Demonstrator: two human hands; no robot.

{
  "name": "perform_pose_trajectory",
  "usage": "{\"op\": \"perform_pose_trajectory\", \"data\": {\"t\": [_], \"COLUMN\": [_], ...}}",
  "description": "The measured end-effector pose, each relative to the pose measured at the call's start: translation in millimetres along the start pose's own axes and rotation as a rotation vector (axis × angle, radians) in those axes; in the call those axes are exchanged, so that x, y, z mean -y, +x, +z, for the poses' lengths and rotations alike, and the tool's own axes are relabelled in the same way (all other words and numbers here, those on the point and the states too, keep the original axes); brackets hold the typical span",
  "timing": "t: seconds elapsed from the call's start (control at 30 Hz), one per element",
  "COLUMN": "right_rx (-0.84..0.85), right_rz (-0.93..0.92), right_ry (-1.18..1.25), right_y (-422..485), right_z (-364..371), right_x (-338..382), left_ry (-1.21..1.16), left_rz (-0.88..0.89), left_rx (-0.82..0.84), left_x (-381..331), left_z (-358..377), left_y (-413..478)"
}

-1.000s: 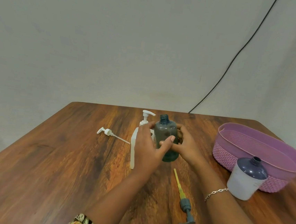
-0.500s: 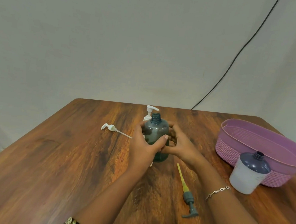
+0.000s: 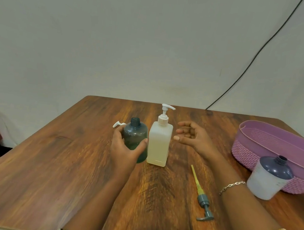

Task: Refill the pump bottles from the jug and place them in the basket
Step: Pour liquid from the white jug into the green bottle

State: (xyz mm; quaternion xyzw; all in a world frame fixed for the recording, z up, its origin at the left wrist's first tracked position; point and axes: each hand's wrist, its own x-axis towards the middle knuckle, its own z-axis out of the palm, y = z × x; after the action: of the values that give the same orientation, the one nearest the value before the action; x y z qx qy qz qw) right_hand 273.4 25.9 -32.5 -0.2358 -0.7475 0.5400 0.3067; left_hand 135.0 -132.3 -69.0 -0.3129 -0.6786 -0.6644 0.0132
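Observation:
A dark teal bottle (image 3: 135,135) without its pump stands upright on the wooden table (image 3: 50,160). My left hand (image 3: 125,147) grips it round the lower body. Just to its right stands a white square pump bottle (image 3: 159,143) with its pump on. My right hand (image 3: 191,137) hovers to the right of the white bottle, fingers loosely curved and holding nothing. A grey pump with a yellow tube (image 3: 202,194) lies on the table near my right forearm. A white pump (image 3: 117,124) lies behind the teal bottle, mostly hidden.
A purple basket (image 3: 278,145) sits at the right edge of the table. In front of it stands a white container with a dark blue top and open neck (image 3: 269,176). A black cable (image 3: 255,56) runs down the wall.
Both hands held the teal bottle in front of the white one. Now the teal bottle has moved left, beside the white bottle, and my right hand has let go and drawn away right.

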Motion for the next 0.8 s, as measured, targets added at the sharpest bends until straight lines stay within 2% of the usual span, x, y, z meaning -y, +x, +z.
{"op": "perform_pose_trajectory", "data": {"t": [0.2, 0.4, 0.53, 0.67, 0.8], "right_rx": [-0.036, -0.082, -0.074, 0.132, 0.344], "right_rz": [0.022, -0.090, -0.056, -0.070, -0.028], "right_ry": [-0.039, -0.016, 0.107, 0.087, 0.215], "right_y": [14.7, 35.5, 53.0, 66.9, 75.6], "right_z": [9.1, 15.1, 3.5, -7.7, -12.0], "right_x": [-0.3, 16.7, 28.3, 35.2, 37.7], "left_ry": [0.052, 0.049, 0.033, 0.030, 0.043], "left_rz": [-0.063, -0.076, -0.073, -0.062, -0.063], "left_rx": [0.023, 0.033, 0.038, 0.049, 0.052], "left_x": [14.6, 21.3, 21.7, 22.0, 21.4], "left_z": [-4.7, -6.8, -7.1, -7.6, -5.1], "left_y": [6.6, 9.6, 10.3, 10.4, 12.2]}}
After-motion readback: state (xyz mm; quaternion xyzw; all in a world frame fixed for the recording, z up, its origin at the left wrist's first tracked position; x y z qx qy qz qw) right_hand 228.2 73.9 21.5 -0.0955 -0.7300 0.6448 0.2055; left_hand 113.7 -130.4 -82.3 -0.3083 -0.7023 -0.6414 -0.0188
